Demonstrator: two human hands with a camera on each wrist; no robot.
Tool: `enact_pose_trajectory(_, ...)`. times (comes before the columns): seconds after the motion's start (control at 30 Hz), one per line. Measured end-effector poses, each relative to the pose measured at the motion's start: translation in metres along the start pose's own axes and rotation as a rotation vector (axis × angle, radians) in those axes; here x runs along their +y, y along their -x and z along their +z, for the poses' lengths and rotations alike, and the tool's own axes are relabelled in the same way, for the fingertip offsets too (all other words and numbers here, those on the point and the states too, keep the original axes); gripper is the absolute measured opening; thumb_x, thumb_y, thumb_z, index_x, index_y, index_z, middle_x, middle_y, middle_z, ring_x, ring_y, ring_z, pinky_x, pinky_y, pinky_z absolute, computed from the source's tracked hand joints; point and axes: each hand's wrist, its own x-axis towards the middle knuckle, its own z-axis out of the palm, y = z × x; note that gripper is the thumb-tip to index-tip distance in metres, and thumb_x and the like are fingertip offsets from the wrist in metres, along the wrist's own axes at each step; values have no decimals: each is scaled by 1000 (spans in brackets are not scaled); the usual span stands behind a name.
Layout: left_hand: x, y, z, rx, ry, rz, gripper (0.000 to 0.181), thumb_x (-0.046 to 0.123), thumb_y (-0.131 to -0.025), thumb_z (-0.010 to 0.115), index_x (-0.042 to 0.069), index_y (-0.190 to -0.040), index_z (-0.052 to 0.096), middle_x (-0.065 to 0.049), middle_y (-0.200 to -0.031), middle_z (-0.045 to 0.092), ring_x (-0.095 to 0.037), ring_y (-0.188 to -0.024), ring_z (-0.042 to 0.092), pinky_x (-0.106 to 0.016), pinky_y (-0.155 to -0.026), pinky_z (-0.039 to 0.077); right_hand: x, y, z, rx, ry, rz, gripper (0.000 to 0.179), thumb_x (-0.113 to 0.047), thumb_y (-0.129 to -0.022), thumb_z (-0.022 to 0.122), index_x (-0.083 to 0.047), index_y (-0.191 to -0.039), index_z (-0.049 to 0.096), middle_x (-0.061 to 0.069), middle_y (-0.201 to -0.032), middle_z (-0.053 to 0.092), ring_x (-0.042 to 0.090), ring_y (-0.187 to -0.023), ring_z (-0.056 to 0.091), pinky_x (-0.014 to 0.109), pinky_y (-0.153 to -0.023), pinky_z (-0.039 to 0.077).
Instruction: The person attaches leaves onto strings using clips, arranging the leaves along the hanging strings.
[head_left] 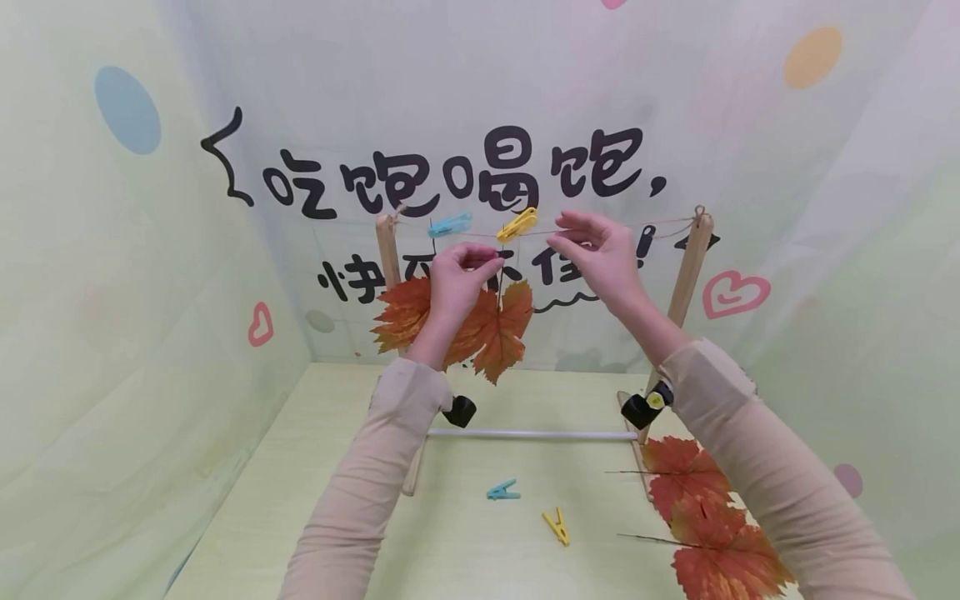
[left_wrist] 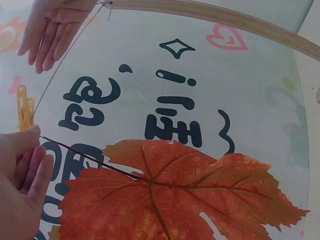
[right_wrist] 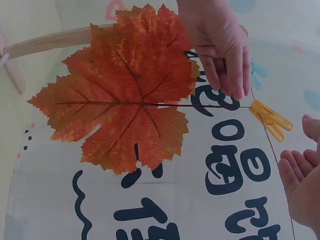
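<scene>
A yellow clothespin (head_left: pixel 517 225) sits on a thin string, with the dark stem of an orange-red artificial leaf (right_wrist: pixel 130 95) at its lower end. Just beside that stem is my left hand (head_left: pixel 459 283); in the right wrist view its fingertips stop slightly short of the stem. My right hand (head_left: pixel 602 260) is by the string (right_wrist: pixel 274 135), right of the yellow clothespin, fingers loosely extended and holding nothing. Farther left on the string is a blue clothespin (head_left: pixel 450 224). Another orange leaf (head_left: pixel 401 312) hangs below it, partly hidden by my left hand.
Two wooden posts (head_left: pixel 688 275) carry the string, joined low down by a white rod (head_left: pixel 532 435). On the table (head_left: pixel 450 550) lie a loose blue clothespin (head_left: pixel 503 490), a loose yellow clothespin (head_left: pixel 557 527) and red leaves (head_left: pixel 723 558) near my right forearm. A printed cloth backs the scene.
</scene>
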Motion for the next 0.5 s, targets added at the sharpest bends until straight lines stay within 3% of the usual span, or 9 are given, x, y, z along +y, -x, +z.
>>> enact_pose_trajectory(0.23,6,9,6,-62,-9,33,19,9,-76,73,-1,-92,68,-11,-87,67,-14,-75,60,-18,-64,48,7,14,-17,-20,48,21,40,-9,-80,69,2,-116,58,15,-111,62,6,-91,60,21,-84,48)
enact_pose_trajectory(0.5,-1,23,19,-157,-26,31,19,8,-78,71,0,-94,67,-10,-87,68,-14,-76,60,-18,-65,47,22,32,-37,-60,102,78,40,-10,-81,68,4,-117,56,17,-113,60,1,-89,57,19,-84,47)
